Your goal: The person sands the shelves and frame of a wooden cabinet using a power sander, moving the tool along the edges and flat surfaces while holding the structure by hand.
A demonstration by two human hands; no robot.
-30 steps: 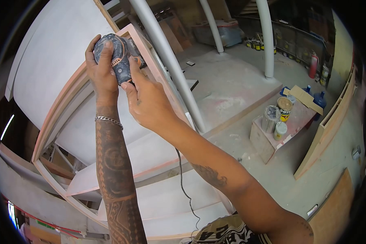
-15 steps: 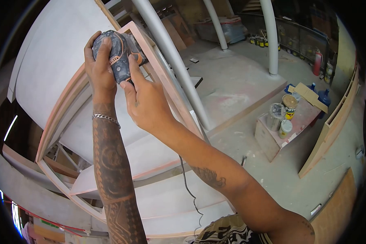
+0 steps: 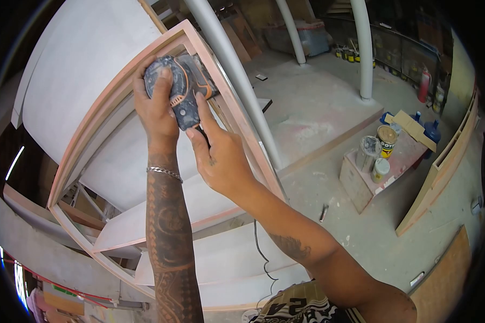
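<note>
A dusty dark power sander (image 3: 183,89) with orange trim is at the upper corner of a pale, pink-edged frame (image 3: 235,116). My left hand (image 3: 157,107) is wrapped over its rounded body, with the thumb on top. My right hand (image 3: 221,156) pinches the narrow rear end of the sander, index finger along its side. The sander's underside is hidden, so its contact with the frame cannot be made out. A dark cord (image 3: 261,250) hangs lower down, in front of the white panels.
Grey-white posts (image 3: 364,54) stand beyond the frame. To the right, a low box table (image 3: 355,188) holds cans (image 3: 386,140) and cardboard (image 3: 413,131). A curved wooden frame (image 3: 442,167) stands at far right, with a red extinguisher (image 3: 424,86) behind it.
Both hands and the sander have moved right and down in the view, to the inner side of the frame's corner. The grip looks the same.
</note>
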